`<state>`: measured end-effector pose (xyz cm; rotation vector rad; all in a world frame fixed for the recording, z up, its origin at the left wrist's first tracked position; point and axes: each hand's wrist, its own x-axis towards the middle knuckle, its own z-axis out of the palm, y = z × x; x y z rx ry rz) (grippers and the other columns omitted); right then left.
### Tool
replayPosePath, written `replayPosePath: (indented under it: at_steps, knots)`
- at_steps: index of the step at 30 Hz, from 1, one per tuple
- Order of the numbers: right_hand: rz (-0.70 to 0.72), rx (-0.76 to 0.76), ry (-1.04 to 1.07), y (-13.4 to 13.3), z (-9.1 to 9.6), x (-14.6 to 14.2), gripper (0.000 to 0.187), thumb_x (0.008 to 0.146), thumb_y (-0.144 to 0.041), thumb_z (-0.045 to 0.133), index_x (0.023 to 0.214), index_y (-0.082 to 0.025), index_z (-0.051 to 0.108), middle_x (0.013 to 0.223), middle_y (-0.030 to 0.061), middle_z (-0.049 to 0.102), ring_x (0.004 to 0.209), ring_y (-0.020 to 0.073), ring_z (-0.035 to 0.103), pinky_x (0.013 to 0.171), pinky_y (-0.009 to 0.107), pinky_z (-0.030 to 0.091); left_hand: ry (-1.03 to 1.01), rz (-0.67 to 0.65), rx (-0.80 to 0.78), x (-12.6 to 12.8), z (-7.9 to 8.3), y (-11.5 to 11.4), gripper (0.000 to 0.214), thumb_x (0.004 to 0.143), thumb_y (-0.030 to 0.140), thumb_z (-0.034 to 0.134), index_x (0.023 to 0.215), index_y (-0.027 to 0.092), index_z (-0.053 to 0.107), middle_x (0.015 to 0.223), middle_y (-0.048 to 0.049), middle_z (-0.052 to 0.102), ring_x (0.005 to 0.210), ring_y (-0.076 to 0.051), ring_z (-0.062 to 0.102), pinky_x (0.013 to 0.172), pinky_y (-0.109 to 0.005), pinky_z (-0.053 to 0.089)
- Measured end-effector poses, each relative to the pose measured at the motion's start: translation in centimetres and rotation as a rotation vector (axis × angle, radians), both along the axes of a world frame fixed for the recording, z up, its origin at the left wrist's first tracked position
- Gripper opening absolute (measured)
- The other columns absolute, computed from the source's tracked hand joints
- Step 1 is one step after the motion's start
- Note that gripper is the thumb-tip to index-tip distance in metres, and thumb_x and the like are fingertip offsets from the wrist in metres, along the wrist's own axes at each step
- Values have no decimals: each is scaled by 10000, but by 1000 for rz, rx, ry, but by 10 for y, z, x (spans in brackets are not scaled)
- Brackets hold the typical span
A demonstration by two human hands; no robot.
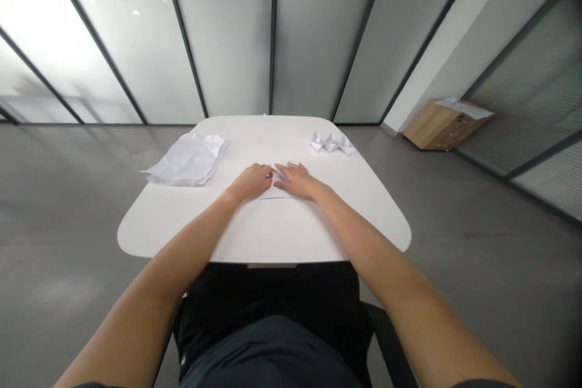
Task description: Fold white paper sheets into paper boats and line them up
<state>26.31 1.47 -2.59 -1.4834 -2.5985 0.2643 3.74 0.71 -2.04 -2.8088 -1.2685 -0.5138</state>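
Note:
A white sheet of folded paper point(275, 193) lies flat on the white table point(277, 233) in front of me, its straight near edge facing my body. My left hand point(253, 182) rests on its left side with fingers bent and thumb close to them, closed on the paper. On the right side, my right hand point(295, 180) lies over the sheet with its fingers apart, pressing on it. A raised, creased part of the paper shows between my fingertips. Both palms hide much of the sheet.
Three small folded paper boats point(331, 143) stand in a row at the table's back right. Crumpled white paper sheets point(188, 159) lie at the left, overhanging the edge. A wooden cabinet point(443, 125) stands on the floor at the right, near frosted glass panels point(222, 36).

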Motion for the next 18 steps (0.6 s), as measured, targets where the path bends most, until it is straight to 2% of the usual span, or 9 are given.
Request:
replayPosePath:
  at_steps: [4, 7, 13, 18]
  knots:
    - [-186, 11, -24, 9, -2, 21, 865, 1000, -650, 524, 1684, -205, 237, 1713, 192, 341, 1591, 405, 279, 1265, 686, 168, 12, 33, 9, 0, -4, 2, 298, 1002, 294, 511, 1239, 191, 659, 1230, -106, 729, 1199, -281, 638, 1091, -435, 496]
    - [-311, 38, 19, 11, -1, 31, 901, 997, -596, 543, 1689, -159, 166, 1644, 240, 437, 1536, 404, 383, 1234, 696, 232, 15, 63, 20, -3, -6, 4, 333, 1011, 322, 511, 1295, 205, 639, 1313, -107, 705, 1266, -295, 604, 1108, -465, 481]
    - [-373, 76, 151, 7, 5, 26, 941, 902, -421, 690, 1678, -181, 215, 1427, 163, 674, 1354, 350, 596, 1152, 508, 425, 15, 95, -7, -11, -9, 9, 370, 1023, 354, 501, 1358, 239, 609, 1439, -102, 651, 1395, -287, 534, 1163, -493, 431]
    - [-439, 102, 181, 5, 5, 21, 893, 882, -378, 698, 1651, -183, 289, 1265, 140, 752, 1246, 359, 657, 1060, 480, 492, 20, 108, -34, -14, -12, 15, 423, 1032, 391, 482, 1410, 240, 594, 1483, -103, 630, 1440, -291, 511, 1214, -497, 381]
